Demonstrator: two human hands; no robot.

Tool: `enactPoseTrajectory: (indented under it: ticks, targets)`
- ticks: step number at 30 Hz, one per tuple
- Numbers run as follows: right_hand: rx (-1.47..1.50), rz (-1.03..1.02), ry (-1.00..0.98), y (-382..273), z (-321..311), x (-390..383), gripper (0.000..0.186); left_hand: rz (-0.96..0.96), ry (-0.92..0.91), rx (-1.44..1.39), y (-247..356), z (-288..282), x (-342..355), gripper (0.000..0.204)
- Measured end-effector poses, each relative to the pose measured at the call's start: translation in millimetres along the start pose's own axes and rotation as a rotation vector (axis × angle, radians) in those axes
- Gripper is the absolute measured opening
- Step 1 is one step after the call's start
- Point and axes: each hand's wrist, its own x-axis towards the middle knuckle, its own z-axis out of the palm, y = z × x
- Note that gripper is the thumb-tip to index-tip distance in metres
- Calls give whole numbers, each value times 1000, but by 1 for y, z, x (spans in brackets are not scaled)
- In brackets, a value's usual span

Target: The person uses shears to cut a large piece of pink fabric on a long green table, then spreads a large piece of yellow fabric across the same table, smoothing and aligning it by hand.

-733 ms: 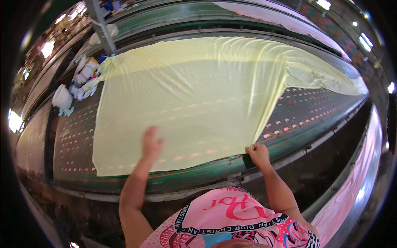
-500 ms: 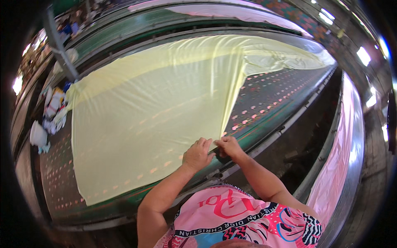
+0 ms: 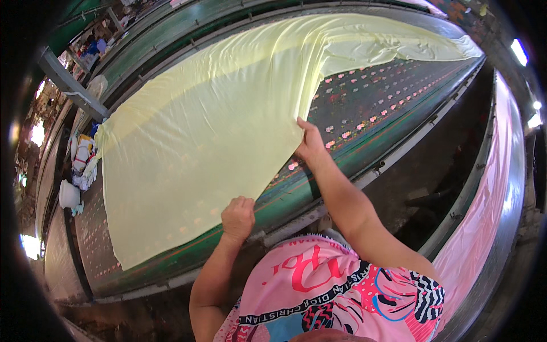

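A sheet of thin pale yellow fabric [image 3: 199, 142] covers much of a long dark printing table [image 3: 370, 94], which has rows of small pink printed shapes and a green front edge; some show through the cloth. My left hand [image 3: 238, 215] is closed on the fabric's front edge, near the middle of the view. My right hand [image 3: 309, 138] is farther forward and to the right, gripping the fabric's right edge where it gathers into folds. The far part of the cloth trails rumpled toward the table's upper right end.
A metal post [image 3: 77, 85] rises behind the cloth at left. A white bucket [image 3: 69, 195] and a pile of rags and containers [image 3: 85, 154] sit at the left. A parallel table with pink fabric [image 3: 476, 199] runs along my right, past a dark gap. More long tables [image 3: 171, 28] lie beyond.
My right hand has moved away from me, lifting the fabric's edge from the front of the table and uncovering prints. My left hand moved right and closed on the edge. The view has also shifted.
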Motion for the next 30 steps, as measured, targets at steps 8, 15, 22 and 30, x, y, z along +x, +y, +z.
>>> enactPoseTrajectory:
  ticks: [8, 15, 22, 30]
  targets:
    - [-616, 181, 18, -87, -52, -66, 31, -125, 40, 86, 33, -4, 2, 8]
    - [-1963, -179, 136, -116, -75, -105, 46, -164, 0, 109, 44, -5, 13, 10]
    - [-2196, -112, 182, -115, -62, -130, 40, -93, -108, 116, 45, -12, 20, 10]
    - [-2427, -46, 206, -107, -53, -126, 42, 1, -316, -144, 38, -14, 56, 18]
